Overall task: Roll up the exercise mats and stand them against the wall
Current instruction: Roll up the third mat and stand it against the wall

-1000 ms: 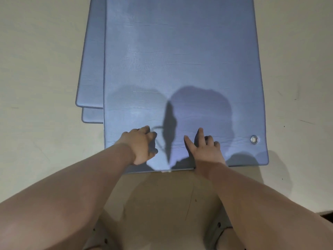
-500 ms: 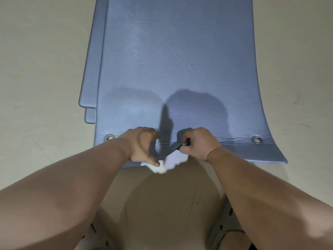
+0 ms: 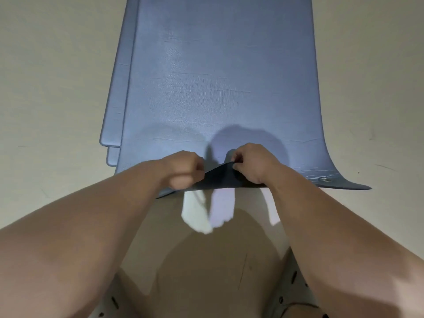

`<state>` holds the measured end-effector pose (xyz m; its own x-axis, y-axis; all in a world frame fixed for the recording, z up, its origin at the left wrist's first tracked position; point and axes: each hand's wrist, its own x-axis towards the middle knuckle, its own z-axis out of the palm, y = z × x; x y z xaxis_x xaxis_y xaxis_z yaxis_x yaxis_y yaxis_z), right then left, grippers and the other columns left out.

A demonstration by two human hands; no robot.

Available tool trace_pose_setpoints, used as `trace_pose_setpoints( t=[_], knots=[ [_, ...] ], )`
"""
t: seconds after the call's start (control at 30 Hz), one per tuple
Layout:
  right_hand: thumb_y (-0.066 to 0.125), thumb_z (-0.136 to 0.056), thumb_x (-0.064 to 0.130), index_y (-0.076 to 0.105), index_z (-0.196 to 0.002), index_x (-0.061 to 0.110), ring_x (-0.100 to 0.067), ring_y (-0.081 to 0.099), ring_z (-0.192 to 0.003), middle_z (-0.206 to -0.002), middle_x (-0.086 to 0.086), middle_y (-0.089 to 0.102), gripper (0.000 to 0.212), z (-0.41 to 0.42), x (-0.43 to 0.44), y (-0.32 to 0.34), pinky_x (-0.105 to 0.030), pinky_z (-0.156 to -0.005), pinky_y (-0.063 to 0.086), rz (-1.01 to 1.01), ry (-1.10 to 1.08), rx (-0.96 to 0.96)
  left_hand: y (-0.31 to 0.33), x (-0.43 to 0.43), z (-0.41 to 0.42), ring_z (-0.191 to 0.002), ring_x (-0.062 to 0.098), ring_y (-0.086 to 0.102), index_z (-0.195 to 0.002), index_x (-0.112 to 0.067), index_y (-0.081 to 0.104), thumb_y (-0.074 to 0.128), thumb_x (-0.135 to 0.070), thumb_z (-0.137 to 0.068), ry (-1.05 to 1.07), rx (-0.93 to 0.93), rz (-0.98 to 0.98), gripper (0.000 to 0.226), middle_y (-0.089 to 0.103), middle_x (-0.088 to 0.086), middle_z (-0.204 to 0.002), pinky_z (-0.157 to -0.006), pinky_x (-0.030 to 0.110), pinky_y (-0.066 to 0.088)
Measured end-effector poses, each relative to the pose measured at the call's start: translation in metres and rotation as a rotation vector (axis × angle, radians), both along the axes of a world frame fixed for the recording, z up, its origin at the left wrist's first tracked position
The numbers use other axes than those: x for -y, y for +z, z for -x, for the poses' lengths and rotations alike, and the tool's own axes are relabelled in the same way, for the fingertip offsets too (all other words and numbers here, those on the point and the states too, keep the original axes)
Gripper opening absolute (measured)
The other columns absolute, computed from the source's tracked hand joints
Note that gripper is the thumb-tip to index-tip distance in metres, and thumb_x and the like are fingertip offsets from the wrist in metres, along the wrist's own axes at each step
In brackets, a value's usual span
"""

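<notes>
Top exercise mat (image 3: 220, 76), blue, flat on the floor (image 3: 46, 76) over two more mats (image 3: 114, 115); near edge lifted, probably to start the roll. Left hand (image 3: 183, 168) and right hand (image 3: 251, 162) both pinch that edge. Metal eyelet (image 3: 325, 179) near the right corner.

We only get floor (image 3: 57, 92) here, no walls, furniture or windows anywhere in the shot. It's a plain pale cream surface, smooth and kind of matte, running out on both sides and down toward us. We can spot a few thin dark scuff marks (image 3: 382, 166) on the right side and one long hairline scratch (image 3: 242, 270) low in the middle. Light comes from somewhere behind and above us, so we get a big soft shadow (image 3: 206, 260) pooled on the near floor, with a couple of bright patches (image 3: 196, 214) cutting through it.
</notes>
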<state>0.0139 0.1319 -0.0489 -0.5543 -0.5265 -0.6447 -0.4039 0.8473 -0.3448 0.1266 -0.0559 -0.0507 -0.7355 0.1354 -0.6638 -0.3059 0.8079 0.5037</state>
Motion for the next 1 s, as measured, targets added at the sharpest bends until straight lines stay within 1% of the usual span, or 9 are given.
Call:
trace_pose_setpoints(
  t=[0.17,0.3,0.4,0.47,0.57,0.67,0.73,0.87,1.0],
  knots=[
    [0.052,-0.103,0.018,0.068,-0.111,0.029,-0.028,0.061,-0.102,-0.107,-0.001,0.066,0.021,-0.007,0.004,-0.003,-0.034,-0.077,0.042,-0.106,-0.074,-0.225,0.001,-0.022,0.016,-0.075,0.023,0.055,-0.082,-0.02,0.053,0.043,-0.019,-0.097,0.053,-0.133,0.367,0.018,0.054,-0.001,-0.079,-0.057,0.03,0.031],
    [0.049,-0.102,0.018,0.064,-0.124,0.028,-0.029,0.055,-0.103,-0.104,-0.003,0.066,0.028,-0.014,0.006,-0.001,-0.039,-0.086,0.037,-0.124,-0.015,-0.431,0.007,-0.024,0.017,-0.075,0.025,0.05,-0.079,-0.02,0.038,0.038,-0.018,-0.099,0.101,-0.193,0.415,0.02,0.044,-0.002,-0.074,-0.061,0.034,0.031],
    [0.067,-0.084,0.012,0.064,-0.131,0.024,-0.039,0.053,-0.12,-0.126,-0.01,0.061,0.049,-0.033,-0.002,-0.003,-0.06,-0.11,0.033,0.055,0.005,-0.655,0.008,-0.014,0.02,-0.078,0.028,0.049,-0.09,-0.019,0.04,0.037,-0.019,-0.099,0.077,-0.232,0.421,0.009,0.052,0.001,-0.082,-0.067,0.034,0.034],
    [0.057,-0.083,0.022,0.061,-0.138,0.022,-0.042,0.042,-0.136,-0.142,-0.016,0.054,0.055,-0.046,-0.014,-0.003,-0.069,-0.116,0.017,0.161,0.039,-0.742,0.008,-0.006,0.029,-0.079,0.029,0.049,-0.092,-0.019,0.041,0.036,-0.021,-0.099,0.044,-0.242,0.423,0.008,0.06,0.006,-0.094,-0.069,0.036,0.036],
    [0.036,-0.089,0.036,0.046,-0.154,0.021,-0.041,0.021,-0.151,-0.161,-0.018,0.037,0.068,-0.055,-0.04,-0.003,-0.069,-0.119,0.001,0.096,0.075,-0.727,0.007,0.006,0.05,-0.078,0.03,0.048,-0.096,-0.019,0.043,0.037,-0.019,-0.1,-0.022,-0.256,0.471,0.007,0.063,0.009,-0.102,-0.07,0.037,0.037],
    [0.054,-0.088,0.048,0.017,-0.165,0.021,-0.039,0.002,-0.158,-0.173,-0.012,0.009,0.09,-0.048,-0.065,-0.014,-0.071,-0.119,-0.009,-0.148,0.144,-0.687,0.008,0.016,0.069,-0.08,0.028,0.048,-0.096,-0.018,0.043,0.037,-0.013,-0.099,-0.088,-0.272,0.523,0.009,0.064,0.009,-0.105,-0.072,0.036,0.035],
    [0.066,-0.085,0.05,0.008,-0.166,0.025,-0.037,0.0,-0.159,-0.174,-0.01,0.003,0.102,-0.038,-0.07,-0.021,-0.073,-0.118,-0.009,-0.208,0.155,-0.645,0.006,0.017,0.077,-0.083,0.028,0.051,-0.097,-0.019,0.047,0.038,-0.013,-0.099,-0.121,-0.259,0.528,0.011,0.065,0.01,-0.109,-0.074,0.036,0.035],
    [0.053,-0.101,0.036,-0.002,-0.165,0.032,-0.032,-0.005,-0.16,-0.174,-0.005,-0.002,0.084,-0.024,-0.057,-0.021,-0.07,-0.121,-0.005,-0.189,0.148,-0.559,-0.005,0.013,0.074,-0.095,0.031,0.056,-0.102,-0.019,0.053,0.038,-0.017,-0.1,-0.094,-0.215,0.544,0.015,0.064,0.01,-0.112,-0.076,0.037,0.034],
    [0.04,-0.106,0.031,-0.003,-0.165,0.032,-0.029,-0.002,-0.16,-0.174,-0.001,0.002,0.072,-0.014,-0.048,-0.023,-0.06,-0.126,-0.001,-0.211,0.149,-0.376,-0.019,0.01,0.05,-0.086,0.035,0.055,-0.109,-0.015,0.063,0.053,-0.016,-0.093,-0.092,-0.609,0.59,0.019,0.061,0.01,-0.095,-0.069,0.041,0.036]
  ],
)
